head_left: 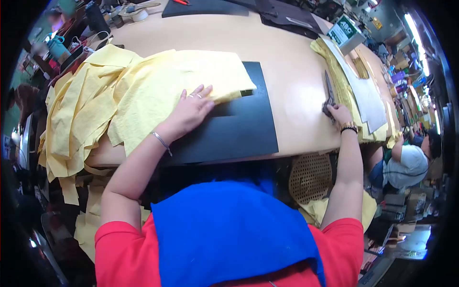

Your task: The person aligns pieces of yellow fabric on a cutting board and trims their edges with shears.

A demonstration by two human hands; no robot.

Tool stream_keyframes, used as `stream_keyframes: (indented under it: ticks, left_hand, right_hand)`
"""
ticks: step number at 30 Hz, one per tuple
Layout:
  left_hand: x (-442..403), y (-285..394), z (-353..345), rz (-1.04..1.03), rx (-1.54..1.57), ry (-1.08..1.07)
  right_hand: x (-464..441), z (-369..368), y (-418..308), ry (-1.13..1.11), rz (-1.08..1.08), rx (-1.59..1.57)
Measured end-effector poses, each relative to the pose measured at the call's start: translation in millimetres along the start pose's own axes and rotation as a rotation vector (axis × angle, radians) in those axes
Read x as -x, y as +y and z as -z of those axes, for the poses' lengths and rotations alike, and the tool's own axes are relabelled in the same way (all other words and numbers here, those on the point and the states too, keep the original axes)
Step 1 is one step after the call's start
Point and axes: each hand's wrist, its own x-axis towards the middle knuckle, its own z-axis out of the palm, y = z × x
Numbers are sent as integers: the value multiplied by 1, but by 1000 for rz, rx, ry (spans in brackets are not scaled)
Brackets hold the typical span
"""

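Observation:
Pale yellow cloth (158, 79) lies spread over the left part of the table, its right end resting on a black board (248, 129). My left hand (192, 107) lies flat on the lower edge of that cloth, fingers outstretched. To the right, a pair of scissors (328, 91) lies with its blades pointing away from me. My right hand (340, 115) has its fingers closed at the scissors' dark handles. Beside this hand is a stack of folded yellow cloth (342, 88) with a grey-white pattern piece (366, 98) on top.
Several yellow strips (71, 124) hang over the table's left edge. A green and white box (345, 33) stands at the far right. Dark material (289, 19) lies along the back. A woven cane chair (311, 177) is below the front edge. Another person (406, 165) is at the right.

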Motion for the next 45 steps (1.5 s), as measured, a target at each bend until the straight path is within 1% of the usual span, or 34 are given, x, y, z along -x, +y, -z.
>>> stream_keyframes:
  ticks: [1, 2, 3, 4, 5, 6, 8, 9, 11, 12, 13, 15, 17, 19, 20, 22, 23, 24, 25, 27, 28, 29, 32, 35, 36, 38, 39, 40, 41, 42, 45]
  left_hand:
    - [-10, -3, 11, 64, 170, 36]
    - [-22, -10, 30, 203, 569, -10]
    - [-49, -39, 37, 230, 741, 102]
    - [-65, -54, 58, 278, 878, 191]
    - [-75, -46, 91, 458, 1219, 223]
    - [-98, -75, 115, 463, 1354, 163]
    - [-115, -79, 162, 273, 1488, 76]
    - [-112, -58, 181, 144, 1365, 134]
    - [-105, -25, 199, 98, 1183, 100]
    - [-92, 2, 195, -32, 964, 59]
    - [-75, 29, 182, -155, 740, 21]
    - [-51, 53, 138, -198, 434, -97]
    - [-17, 75, 93, -239, 406, -327]
    - [8, 59, 41, -211, -164, -215]
    - [17, 46, 22, -158, -239, -150]
    - [34, 18, 4, -52, -387, -29]
    - [39, 4, 5, 4, -371, -19]
    - [45, -6, 15, 22, -360, -32]
    - [53, -18, 27, 42, -346, -52]
    - [67, -56, 48, 10, -433, -38]
    - [75, -71, 64, 7, -428, -56]
    - [81, -83, 81, 3, -426, -71]
    - [91, -105, 115, 93, -425, -120]
    - [71, -116, 111, -10, -515, 84]
    - [61, -95, 104, 26, -456, 116]
    - [39, -61, 74, -46, -428, 177]
    - [27, -41, 58, -47, -459, 134]
    - [18, -26, 40, -63, -401, 88]
    - [13, -14, 18, -100, -442, 67]
    - [9, -6, 5, -103, -394, 49]
    - [3, 6, -8, -92, -277, 1]
  right_hand:
    - [-1, 3, -4, -30, 8, 29]
    - [0, 3, -6, -18, 20, 3]
    - [4, 3, -10, -9, 30, -24]
    - [12, 11, -18, -27, 37, 9]
    - [12, 8, -18, -10, 28, 12]
    - [11, 5, -18, 8, 17, 15]
    - [10, -4, -17, 24, -30, 11]
    - [10, -5, -17, 18, -31, 0]
    - [9, -7, -11, 4, -38, -15]
    - [5, -16, -2, 25, -14, -26]
    - [8, -15, -1, 23, -31, -60]
    - [15, -19, -2, 14, -65, -127]
    - [23, -20, -3, 73, -53, -150]
    - [17, -34, 10, 129, -31, -189]
    - [14, -39, 17, 99, -40, -335]
    - [29, -29, 11, -25, -148, -787]
    - [38, -28, 5, -95, -208, -1014]
    - [50, -27, -8, -82, -281, -1305]
    - [62, -26, -12, -119, -216, -1403]
    - [90, -25, -20, -190, -92, -1605]
    - [113, -15, -39, -147, -131, -1570]
    - [129, -17, -46, -166, -112, -1606]
    - [172, -23, -59, -208, -48, -1738]
    - [222, -23, -72, -234, 21, -1624]
    - [234, -26, -77, -268, 71, -1641]
    - [263, -19, -99, -338, 19, -1639]
    - [273, -17, -106, -391, 2, -1610]
    - [282, -15, -112, -444, 13, -1590]
    - [290, -15, -115, -499, 23, -1568]
    - [295, -18, -115, -535, 45, -1525]
    - [310, -11, -112, -711, -8, -1423]
